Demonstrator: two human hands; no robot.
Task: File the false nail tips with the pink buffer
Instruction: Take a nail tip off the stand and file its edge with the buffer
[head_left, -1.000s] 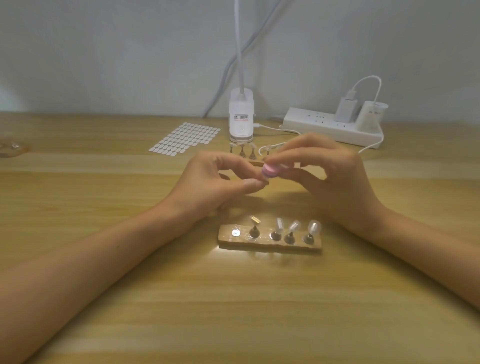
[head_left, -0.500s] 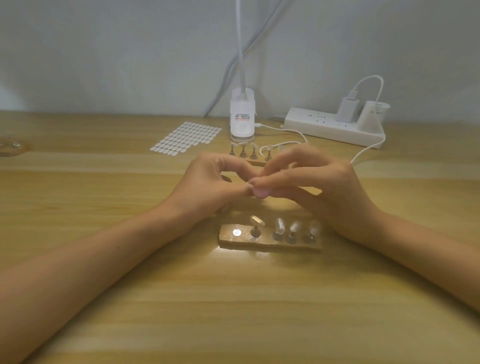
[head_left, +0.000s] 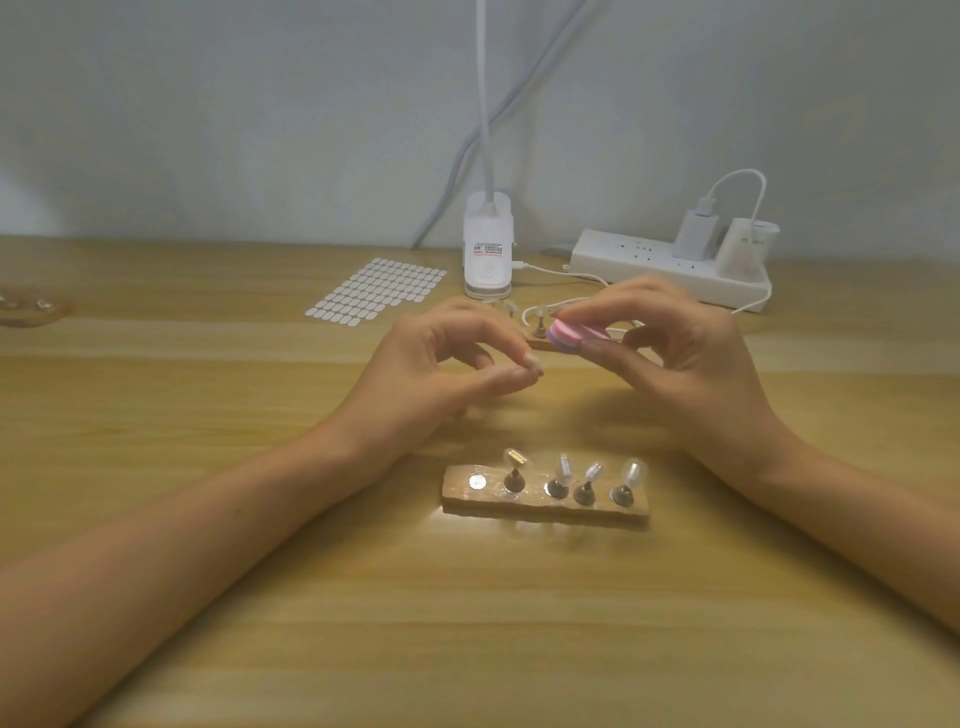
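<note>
head view: the left hand (head_left: 441, 374) pinches a small pale nail tip (head_left: 535, 369) between thumb and forefinger, above the tabletop (head_left: 208, 467). the right hand (head_left: 685, 364) is clamped on the pink buffer (head_left: 571, 332), whose long axis runs roughly 9 to 3. the buffer lies just beside the tip at about 1 o'clock, not touching it. the next move likely brings the two together.

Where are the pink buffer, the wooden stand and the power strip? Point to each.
pink buffer (head_left: 569, 331), head view, on its pink rounded end.
wooden stand (head_left: 540, 512), head view, on its front face.
power strip (head_left: 623, 260), head view, on its top face.
</note>
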